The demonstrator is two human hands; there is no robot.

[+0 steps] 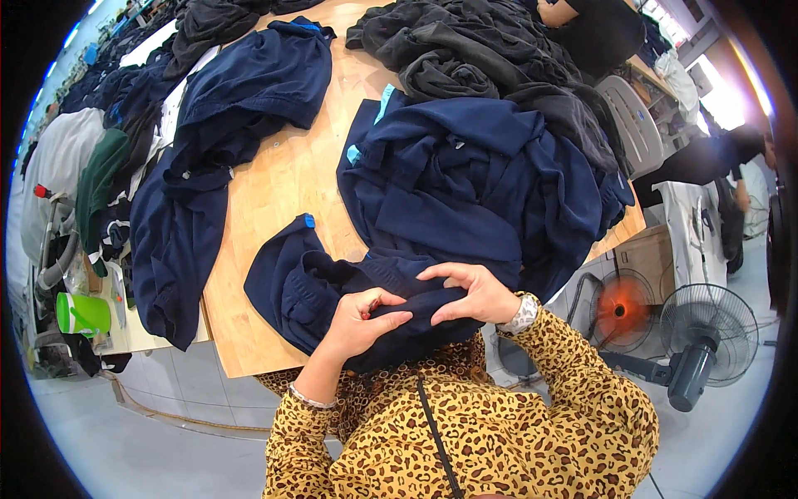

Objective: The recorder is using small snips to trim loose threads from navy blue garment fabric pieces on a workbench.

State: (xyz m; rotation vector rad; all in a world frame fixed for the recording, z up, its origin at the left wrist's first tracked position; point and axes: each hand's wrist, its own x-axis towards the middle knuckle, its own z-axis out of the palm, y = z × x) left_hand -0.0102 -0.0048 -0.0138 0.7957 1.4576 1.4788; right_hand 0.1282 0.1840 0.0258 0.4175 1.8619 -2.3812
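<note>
A navy garment lies at the table's near edge, with a gathered, elastic-looking part and a bright blue tag at its upper corner. My left hand grips a fold of it, thumb laid along the cloth and fingers curled. A small red bit shows by those fingers, too small to name. Close by on the right, my right hand holds the same fold, its thumb and forefinger curving around the cloth. Its other fingertips are hidden by the fabric.
Beyond my hands sits a big navy garment pile, with dark grey clothes behind. More navy clothing hangs over the wooden table's left side. A grey fan stands right, a green bucket left. Another person is at the far side.
</note>
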